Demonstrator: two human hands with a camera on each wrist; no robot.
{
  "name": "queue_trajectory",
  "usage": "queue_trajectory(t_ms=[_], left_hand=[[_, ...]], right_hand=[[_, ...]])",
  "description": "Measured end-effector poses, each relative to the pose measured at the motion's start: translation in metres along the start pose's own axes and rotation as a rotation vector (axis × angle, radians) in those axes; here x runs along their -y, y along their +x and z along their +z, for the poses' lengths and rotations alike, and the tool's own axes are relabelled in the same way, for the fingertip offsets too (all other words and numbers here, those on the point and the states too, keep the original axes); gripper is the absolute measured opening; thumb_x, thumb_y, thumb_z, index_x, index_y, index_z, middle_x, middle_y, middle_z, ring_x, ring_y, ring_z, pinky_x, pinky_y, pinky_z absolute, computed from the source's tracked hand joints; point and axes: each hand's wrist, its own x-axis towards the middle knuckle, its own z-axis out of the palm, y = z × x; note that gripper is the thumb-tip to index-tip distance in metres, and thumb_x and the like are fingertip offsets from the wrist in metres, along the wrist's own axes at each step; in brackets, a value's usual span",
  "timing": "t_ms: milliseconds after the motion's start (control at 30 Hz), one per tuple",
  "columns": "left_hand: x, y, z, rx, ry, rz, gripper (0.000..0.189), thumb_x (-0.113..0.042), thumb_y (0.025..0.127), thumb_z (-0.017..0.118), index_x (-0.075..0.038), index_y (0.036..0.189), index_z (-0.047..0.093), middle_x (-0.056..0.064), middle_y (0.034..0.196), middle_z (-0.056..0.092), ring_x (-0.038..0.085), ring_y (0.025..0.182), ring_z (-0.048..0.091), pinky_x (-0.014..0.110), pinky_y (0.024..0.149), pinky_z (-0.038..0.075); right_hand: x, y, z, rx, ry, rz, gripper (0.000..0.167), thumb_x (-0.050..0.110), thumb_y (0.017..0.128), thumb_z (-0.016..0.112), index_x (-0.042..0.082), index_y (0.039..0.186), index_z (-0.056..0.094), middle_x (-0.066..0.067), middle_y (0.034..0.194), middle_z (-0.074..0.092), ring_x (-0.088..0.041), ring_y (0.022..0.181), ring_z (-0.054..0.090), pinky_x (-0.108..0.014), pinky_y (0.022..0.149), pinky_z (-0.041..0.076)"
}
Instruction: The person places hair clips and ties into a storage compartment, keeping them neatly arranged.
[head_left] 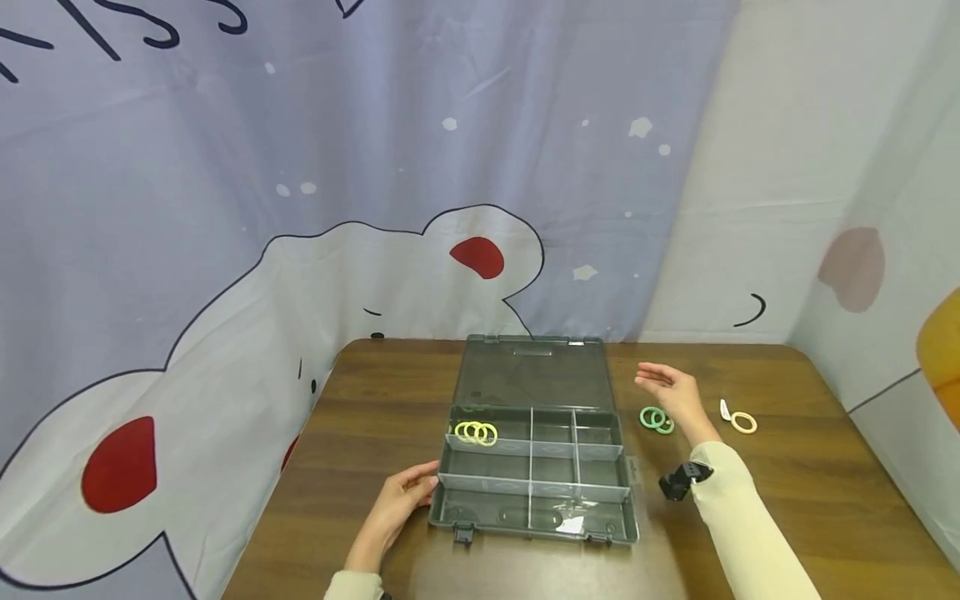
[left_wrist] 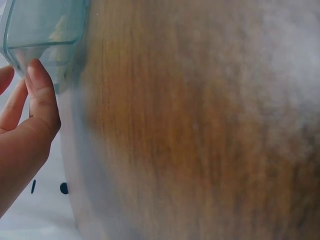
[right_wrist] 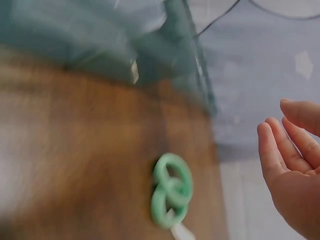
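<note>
the relaxed left hand [head_left: 396,504] touches the box [head_left: 487,486], and the right hand [head_left: 677,397] hangs loose, empty, near green rings [right_wrist: 176,189].

Beyond the right hand [head_left: 678,403] hangs a printed curtain [head_left: 360,125] (creased, blue-grey and white); below that hand, a brown wood-grain table [head_left: 375,408].

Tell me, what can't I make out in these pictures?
Head view: the lettering, cut off by the top edge.
Left wrist view: most of the box, cut off by the top edge; part of the left hand, by the left.
Right wrist view: the white piece by the green rings, blurred and cut by the bottom edge.
</note>
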Motion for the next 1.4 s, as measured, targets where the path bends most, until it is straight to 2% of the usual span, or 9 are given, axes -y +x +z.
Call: queue_trajectory(t_ms=[233, 433, 600, 833, 1000, 1133, 1400], left_hand=[[0.0, 0.0, 0.001, 0.004, 0.002, 0.001, 0.042, -0.006, 0.093, 0.062, 0.013, 0.129, 0.052, 0.012, 0.096, 0.065, 0.012, 0.078, 0.059, 0.024, 0.073, 0.055], [-0.002, 0.001, 0.0, -0.011, -0.015, -0.013, 0.041, -0.005, 0.093, 0.062, 0.013, 0.129, 0.052, 0.011, 0.094, 0.064, 0.013, 0.078, 0.059, 0.024, 0.073, 0.054], [-0.003, 0.001, 0.001, -0.01, -0.006, -0.004, 0.041, -0.006, 0.093, 0.062, 0.012, 0.129, 0.052, 0.011, 0.094, 0.064, 0.012, 0.078, 0.059, 0.024, 0.073, 0.055], [-0.002, 0.0, 0.001, -0.021, -0.008, -0.022, 0.041, -0.005, 0.093, 0.062, 0.011, 0.129, 0.053, 0.01, 0.095, 0.064, 0.014, 0.08, 0.059, 0.025, 0.074, 0.054], [-0.003, -0.002, 0.001, -0.008, -0.001, -0.005, 0.042, -0.008, 0.094, 0.062, 0.012, 0.129, 0.052, 0.012, 0.099, 0.066, 0.013, 0.081, 0.06, 0.025, 0.074, 0.055], [-0.002, -0.002, 0.0, 0.002, 0.008, 0.01, 0.043, -0.009, 0.094, 0.062, 0.013, 0.129, 0.052, 0.013, 0.102, 0.066, 0.013, 0.082, 0.06, 0.025, 0.075, 0.055], [-0.001, -0.001, 0.0, -0.004, -0.007, -0.007, 0.042, -0.007, 0.093, 0.062, 0.012, 0.129, 0.053, 0.013, 0.101, 0.066, 0.015, 0.082, 0.06, 0.026, 0.076, 0.054]], right_hand=[[-0.034, -0.019, -0.015, -0.018, 0.066, 0.112, 0.044, 0.005, 0.09, 0.066, -0.016, 0.127, 0.052, -0.01, 0.1, 0.072, 0.007, 0.08, 0.063, -0.01, 0.074, 0.05], [-0.056, -0.026, -0.018, -0.019, -0.036, 0.171, 0.044, 0.006, 0.09, 0.067, -0.014, 0.127, 0.053, -0.025, 0.11, 0.066, 0.002, 0.082, 0.063, -0.01, 0.07, 0.049], [-0.062, -0.028, -0.017, -0.018, -0.105, 0.154, 0.045, 0.005, 0.087, 0.068, -0.013, 0.126, 0.054, -0.03, 0.113, 0.063, 0.005, 0.078, 0.06, -0.011, 0.067, 0.049], [-0.061, -0.029, -0.012, -0.018, -0.198, 0.119, 0.048, 0.004, 0.081, 0.074, -0.013, 0.122, 0.057, -0.03, 0.109, 0.064, 0.007, 0.073, 0.056, -0.011, 0.061, 0.047], [-0.063, -0.029, -0.013, -0.024, -0.256, 0.099, 0.045, 0.005, 0.079, 0.076, -0.011, 0.119, 0.06, -0.028, 0.105, 0.066, 0.008, 0.068, 0.054, -0.012, 0.058, 0.045], [-0.064, -0.028, -0.013, -0.034, -0.282, 0.071, 0.042, 0.004, 0.078, 0.076, -0.011, 0.115, 0.063, -0.026, 0.1, 0.068, 0.004, 0.067, 0.056, -0.014, 0.057, 0.045], [-0.064, -0.028, -0.013, -0.044, -0.326, 0.053, 0.033, 0.003, 0.082, 0.072, -0.011, 0.111, 0.064, -0.023, 0.095, 0.069, -0.007, 0.072, 0.061, -0.014, 0.058, 0.045]])
